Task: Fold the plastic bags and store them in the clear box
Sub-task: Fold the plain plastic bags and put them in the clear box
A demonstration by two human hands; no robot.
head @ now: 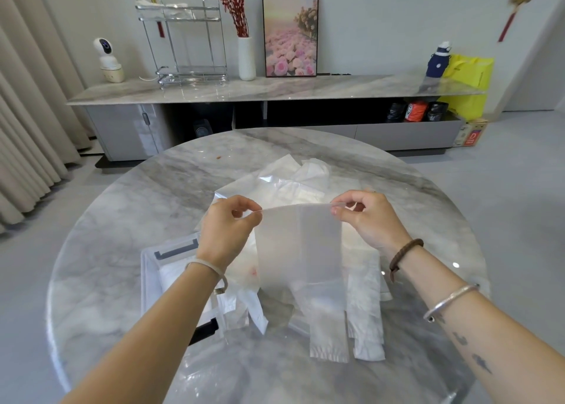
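Observation:
A translucent white plastic bag hangs stretched between my two hands above the round marble table. My left hand pinches its top left corner and my right hand pinches its top right corner. The bag's handles dangle toward me and touch the tabletop. Several more crumpled white bags lie in a heap behind it, and others lie flat beneath it. The clear box stands at the left under my left forearm, with white plastic inside it.
Behind the table runs a long marble sideboard with a wire rack, a vase, a framed picture and a yellow bag. Curtains hang at the left. Grey floor surrounds the table.

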